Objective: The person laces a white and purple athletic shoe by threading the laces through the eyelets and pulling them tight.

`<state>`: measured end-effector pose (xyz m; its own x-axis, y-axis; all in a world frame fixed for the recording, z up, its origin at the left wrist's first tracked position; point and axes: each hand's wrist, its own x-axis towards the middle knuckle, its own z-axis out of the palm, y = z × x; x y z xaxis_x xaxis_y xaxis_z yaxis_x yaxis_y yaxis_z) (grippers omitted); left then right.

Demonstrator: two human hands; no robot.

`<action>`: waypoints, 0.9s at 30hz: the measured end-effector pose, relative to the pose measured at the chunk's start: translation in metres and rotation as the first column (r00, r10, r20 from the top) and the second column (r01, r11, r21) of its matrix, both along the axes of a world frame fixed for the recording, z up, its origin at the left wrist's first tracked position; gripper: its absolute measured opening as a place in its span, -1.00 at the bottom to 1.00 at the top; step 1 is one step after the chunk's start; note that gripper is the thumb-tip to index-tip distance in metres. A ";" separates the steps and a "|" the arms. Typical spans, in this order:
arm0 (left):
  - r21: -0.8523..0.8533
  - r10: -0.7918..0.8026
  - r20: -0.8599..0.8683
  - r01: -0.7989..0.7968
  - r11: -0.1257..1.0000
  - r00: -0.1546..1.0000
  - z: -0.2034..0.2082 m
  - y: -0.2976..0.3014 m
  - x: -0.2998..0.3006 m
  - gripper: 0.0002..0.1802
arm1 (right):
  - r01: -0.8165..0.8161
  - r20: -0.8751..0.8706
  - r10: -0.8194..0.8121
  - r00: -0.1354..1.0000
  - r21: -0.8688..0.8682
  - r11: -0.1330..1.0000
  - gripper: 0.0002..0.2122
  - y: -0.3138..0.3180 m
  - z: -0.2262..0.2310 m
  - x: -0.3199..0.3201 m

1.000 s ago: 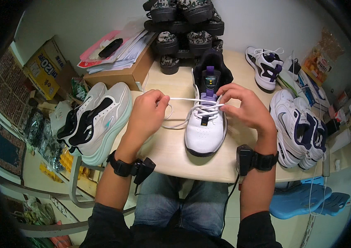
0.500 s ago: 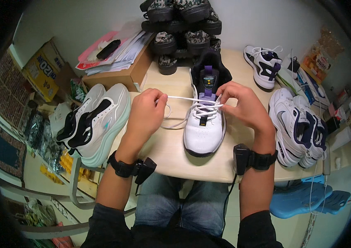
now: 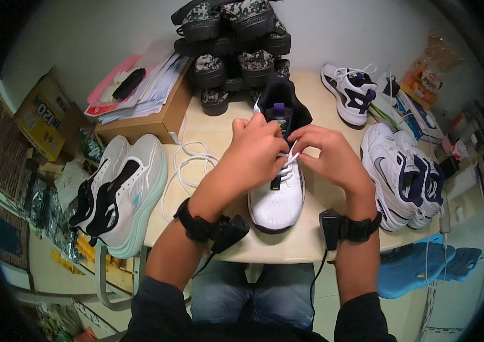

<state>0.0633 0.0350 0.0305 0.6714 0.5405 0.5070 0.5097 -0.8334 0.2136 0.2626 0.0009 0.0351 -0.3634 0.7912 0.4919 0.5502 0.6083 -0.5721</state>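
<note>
A white sneaker (image 3: 279, 199) with a black tongue and purple tab lies on the beige table (image 3: 299, 245), toe toward me. My left hand (image 3: 253, 149) and my right hand (image 3: 326, 154) meet over its lacing area, both pinching the white shoelace (image 3: 187, 165). The lace's loose end trails in loops on the table to the left of the shoe. Both wrists wear black bands with cables.
A pair of white, black and mint sneakers (image 3: 117, 191) sits at the table's left edge. White and navy sneakers (image 3: 401, 176) lie at right, another (image 3: 350, 91) behind. Camouflage shoes (image 3: 236, 40) are stacked at the back, beside a cardboard box (image 3: 150, 122) with papers.
My left hand has moved right, onto the shoe beside my right hand. The lace stretched between them is now slack, its loose end looped on the table at left.
</note>
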 end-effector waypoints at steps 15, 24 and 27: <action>0.029 -0.054 0.147 0.050 0.998 0.988 -0.021 0.003 0.016 -0.88 | 0.105 -0.030 -0.105 0.994 -0.020 0.994 -0.87 -0.005 -0.009 0.001; 0.041 -0.006 0.163 -0.001 0.999 0.987 -0.022 0.001 0.020 -0.86 | 0.051 -0.024 -0.048 0.999 0.129 0.990 -0.87 -0.002 -0.016 0.005; 0.056 -0.021 0.165 0.012 0.998 0.986 -0.024 0.002 0.018 -0.88 | 0.049 -0.017 -0.047 0.999 0.129 0.990 -0.86 -0.003 -0.015 0.005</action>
<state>0.0815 0.0366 0.0069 0.5840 0.4990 0.6403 0.4573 -0.8539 0.2483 0.2679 -0.0018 0.0203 -0.3188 0.7367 0.5964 0.5730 0.6510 -0.4979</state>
